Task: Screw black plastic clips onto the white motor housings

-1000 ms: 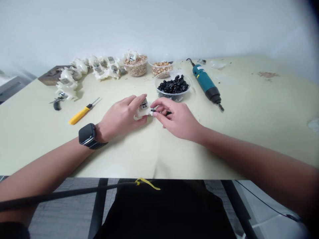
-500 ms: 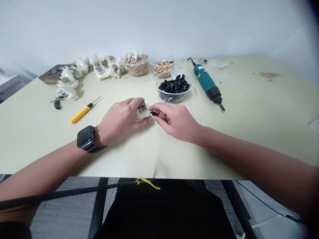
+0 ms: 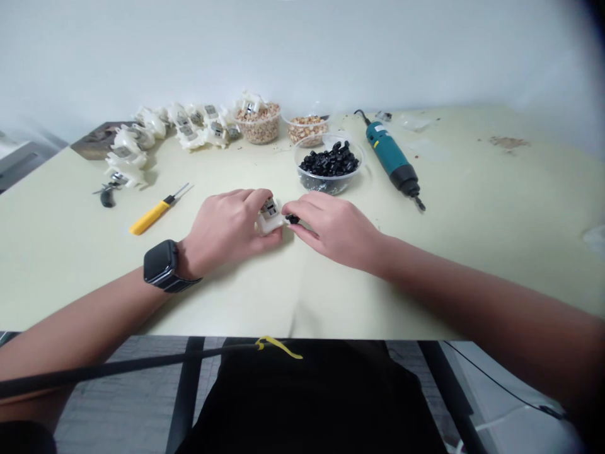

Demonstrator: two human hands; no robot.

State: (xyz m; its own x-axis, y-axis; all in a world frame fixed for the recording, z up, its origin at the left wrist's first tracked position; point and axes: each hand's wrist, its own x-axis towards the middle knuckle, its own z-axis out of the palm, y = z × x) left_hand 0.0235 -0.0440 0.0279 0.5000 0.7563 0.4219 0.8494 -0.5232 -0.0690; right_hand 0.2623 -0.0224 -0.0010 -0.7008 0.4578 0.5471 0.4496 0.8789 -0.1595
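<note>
My left hand [image 3: 231, 224] is closed around a white plastic housing [image 3: 270, 223] with a metal insert, held low over the table. Between the thumb and fingers of my right hand [image 3: 333, 230] is a small black plastic part [image 3: 292, 219], pinched right at the housing's right edge. Whether the two pieces touch is hard to make out. Just beyond my right hand stands a clear round tub [image 3: 326, 185] full of similar black parts [image 3: 331, 160].
A yellow screwdriver [image 3: 152, 215] lies left of my hands, near black-handled cutters [image 3: 108, 197]. A teal electric screwdriver [image 3: 392, 157] rests at the right. Along the back are more white housings [image 3: 126, 157], a tub of tan pieces [image 3: 259, 128] and another of brownish pieces [image 3: 307, 131].
My right hand's fingers have drawn closer together around the black part at the housing's edge. My left hand keeps its hold, and the view has shifted very slightly.
</note>
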